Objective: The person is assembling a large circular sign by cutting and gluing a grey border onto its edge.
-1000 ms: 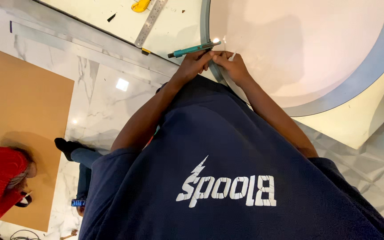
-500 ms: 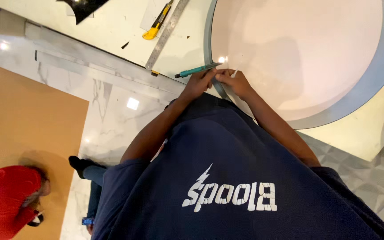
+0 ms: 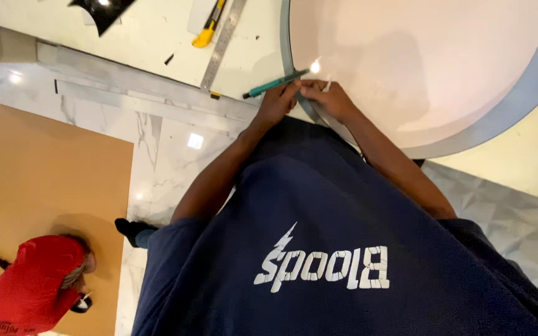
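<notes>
Nearest, the left hand (image 3: 276,102) has its grip clamped on a teal pen (image 3: 275,83), which slants left over the worktop (image 3: 151,37). Just right, the right hand (image 3: 328,99) pinches a small white piece (image 3: 327,84) at the grey rim of the round pale panel (image 3: 418,56). Farther left lie a steel ruler (image 3: 222,45) and a yellow utility knife (image 3: 208,28).

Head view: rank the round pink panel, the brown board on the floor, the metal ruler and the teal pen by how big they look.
1. Round pink panel, cut off by the frame.
2. Brown board, farther from the camera, so its true size against the panel is unsure.
3. Metal ruler.
4. Teal pen, held in the left hand.
</notes>
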